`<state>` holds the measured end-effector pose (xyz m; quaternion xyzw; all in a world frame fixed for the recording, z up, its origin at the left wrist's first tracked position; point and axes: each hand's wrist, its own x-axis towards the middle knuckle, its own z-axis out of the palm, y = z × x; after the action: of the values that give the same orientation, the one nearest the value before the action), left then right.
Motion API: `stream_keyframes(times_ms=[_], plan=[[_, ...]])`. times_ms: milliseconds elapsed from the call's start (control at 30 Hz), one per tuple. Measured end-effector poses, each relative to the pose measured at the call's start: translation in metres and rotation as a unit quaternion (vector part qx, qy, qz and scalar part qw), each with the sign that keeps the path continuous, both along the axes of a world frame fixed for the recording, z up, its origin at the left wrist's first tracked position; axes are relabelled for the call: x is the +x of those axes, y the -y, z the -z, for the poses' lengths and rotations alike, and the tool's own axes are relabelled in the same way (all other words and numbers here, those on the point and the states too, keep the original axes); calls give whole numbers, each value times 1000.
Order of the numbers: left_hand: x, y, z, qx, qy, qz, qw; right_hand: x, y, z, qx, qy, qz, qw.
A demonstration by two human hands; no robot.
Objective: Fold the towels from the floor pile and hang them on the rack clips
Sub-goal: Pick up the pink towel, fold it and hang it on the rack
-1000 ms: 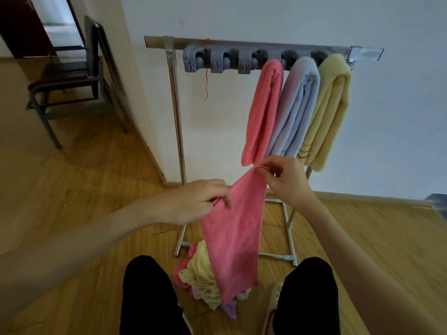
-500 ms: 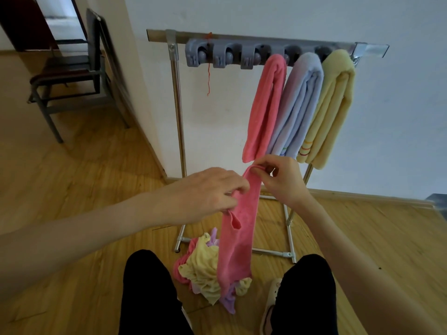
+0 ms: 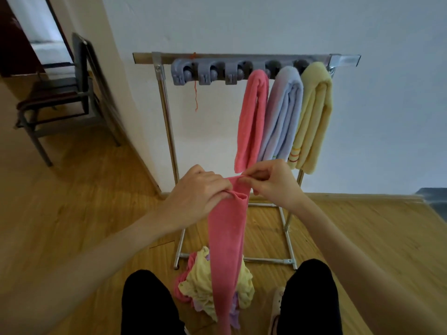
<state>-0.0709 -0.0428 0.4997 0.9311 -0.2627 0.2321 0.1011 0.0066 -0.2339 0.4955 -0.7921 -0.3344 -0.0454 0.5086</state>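
Out on the left, a dark metal-framed chair [image 3: 55,102] sits by the doorway, well clear of the work. Moving in, the left hand [image 3: 200,192] has its fingers curled round the top of the long pink terry towel [image 3: 227,240], bunching the cloth where the folded layers meet. That towel hangs straight down in a narrow strip between the knees, its lower end draped over the crumpled floor pile of yellow, pink and lilac towels [image 3: 210,286]. It looks light and thoroughly limp, so it should sag wherever it is unsupported; best held at the top fold, both edges pinched together. Just to the right, the right hand [image 3: 273,182] pinches the same top edge between thumb and fingertips. Above, the grey plastic clip strip [image 3: 208,72] on the steel rack [image 3: 167,122] shows three free clips at its left. Further right hang a folded pink towel [image 3: 254,117], a folded lilac towel [image 3: 283,112] and a folded yellow towel [image 3: 314,114], side by side and touching.
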Motion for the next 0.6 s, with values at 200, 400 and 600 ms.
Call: stream_keyframes(times_ms=[200, 400, 600], plan=[[2, 5, 1, -25, 16, -18, 999, 1, 2, -7, -6, -18, -50, 999], [4, 7, 4, -55, 33, -52, 997, 0, 2, -7, 7, -52, -88, 995], [6, 10, 3, -92, 36, -81, 992, 1, 2, -7, 26, -77, -111, 991]])
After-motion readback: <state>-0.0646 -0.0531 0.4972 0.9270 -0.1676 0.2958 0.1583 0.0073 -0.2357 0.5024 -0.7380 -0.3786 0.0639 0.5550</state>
